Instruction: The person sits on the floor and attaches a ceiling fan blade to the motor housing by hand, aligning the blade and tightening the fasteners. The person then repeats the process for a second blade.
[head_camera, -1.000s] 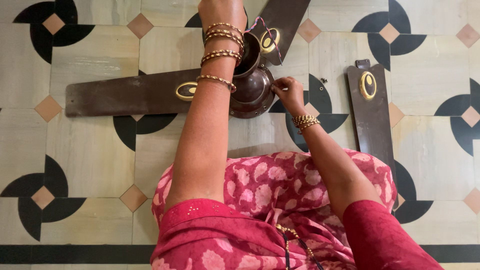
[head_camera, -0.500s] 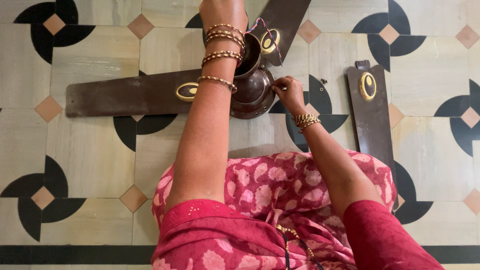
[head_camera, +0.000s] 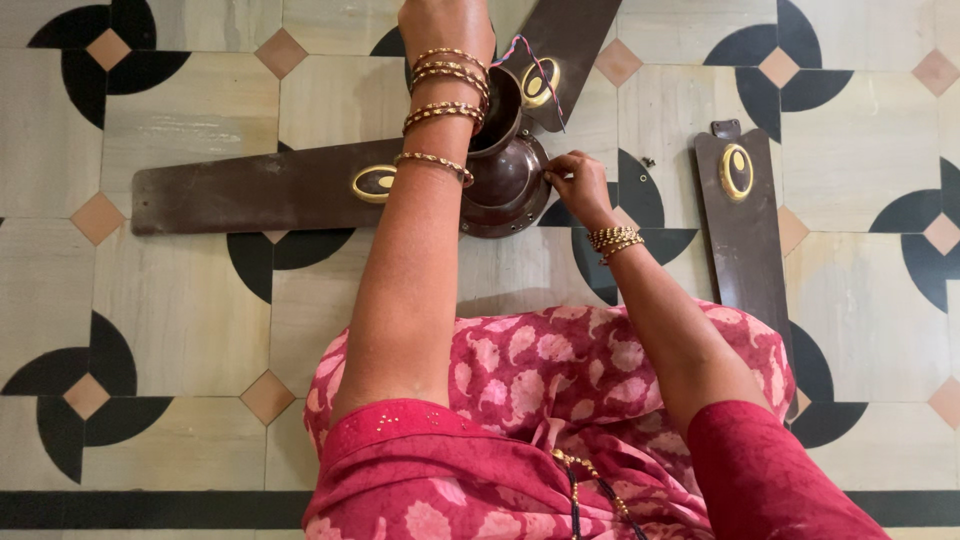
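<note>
One blade (head_camera: 745, 215) lies detached; two remain on the fan motor (head_camera: 505, 180). Right hand (head_camera: 580, 185) fingers pinch at its rim; left hand (head_camera: 445, 25) grip cannot be told.

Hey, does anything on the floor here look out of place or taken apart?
Yes. One brown fan blade lies loose on the tiled floor, detached from the motor hub, which the right hand touches. A small dark speck, maybe a screw, lies nearby.

Single head view, looking steeply down. Close above the lap and arms. Patterned tile floor (head_camera: 190, 300) fills the frame.
</note>
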